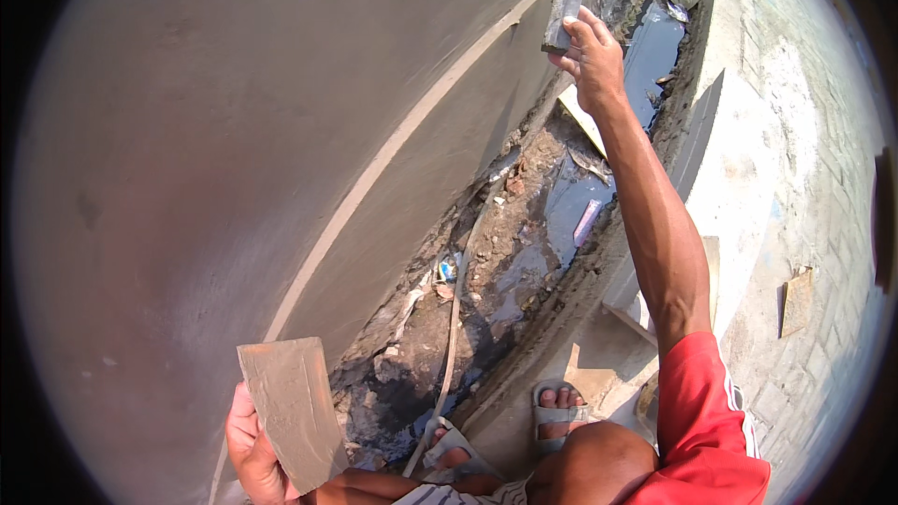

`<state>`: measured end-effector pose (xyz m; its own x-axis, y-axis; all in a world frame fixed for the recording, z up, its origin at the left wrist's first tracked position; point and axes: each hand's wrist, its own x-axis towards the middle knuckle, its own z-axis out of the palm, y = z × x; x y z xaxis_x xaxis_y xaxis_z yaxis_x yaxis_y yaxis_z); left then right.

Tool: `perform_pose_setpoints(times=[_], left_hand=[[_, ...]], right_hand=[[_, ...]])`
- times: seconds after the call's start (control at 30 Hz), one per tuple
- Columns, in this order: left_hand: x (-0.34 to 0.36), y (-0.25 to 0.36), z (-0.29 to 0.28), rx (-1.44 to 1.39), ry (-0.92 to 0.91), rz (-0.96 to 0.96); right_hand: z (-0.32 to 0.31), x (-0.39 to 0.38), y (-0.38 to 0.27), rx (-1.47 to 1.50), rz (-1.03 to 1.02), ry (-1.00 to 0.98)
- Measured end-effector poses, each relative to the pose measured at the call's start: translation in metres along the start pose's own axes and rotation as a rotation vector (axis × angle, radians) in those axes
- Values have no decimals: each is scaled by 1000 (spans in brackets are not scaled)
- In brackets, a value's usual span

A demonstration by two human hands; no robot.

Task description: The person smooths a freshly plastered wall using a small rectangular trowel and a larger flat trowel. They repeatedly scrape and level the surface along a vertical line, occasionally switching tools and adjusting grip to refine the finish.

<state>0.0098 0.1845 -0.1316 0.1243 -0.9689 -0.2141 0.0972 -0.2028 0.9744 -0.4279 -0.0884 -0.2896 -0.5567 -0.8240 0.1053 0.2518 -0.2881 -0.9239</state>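
Observation:
At the lower left, my left hand [251,440] grips a rectangular board [292,407] smeared with grey-brown material, held beside the grey plastered wall [187,150]. My right hand [594,61] is stretched forward to the top centre, its fingers closed on a small dark grey rectangular block [562,21] near the wall's far edge. A pale stripe [374,173] curves along the wall's surface. Whether the block touches the wall, I cannot tell.
A drainage trench [514,224] with dark water, rubble, litter and a long thin hose [456,299] runs along the wall's foot. My sandalled feet [561,402] are at its edge. Right of it lies a concrete ledge [748,159] with a small loose board [797,302].

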Motion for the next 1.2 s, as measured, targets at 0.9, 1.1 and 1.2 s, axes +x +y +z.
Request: perform_pose_setpoints(times=[0.9,1.1,1.2], left_hand=[[-3,7,29,-35,115,65],[-4,8,15,-70,99,35],[-5,8,12,-90,88,21]], right_hand=[[-6,-5,7,149,-106,-140],[7,1,17,-240,-416,-175],[16,-4,35,-476,-612,-32]])
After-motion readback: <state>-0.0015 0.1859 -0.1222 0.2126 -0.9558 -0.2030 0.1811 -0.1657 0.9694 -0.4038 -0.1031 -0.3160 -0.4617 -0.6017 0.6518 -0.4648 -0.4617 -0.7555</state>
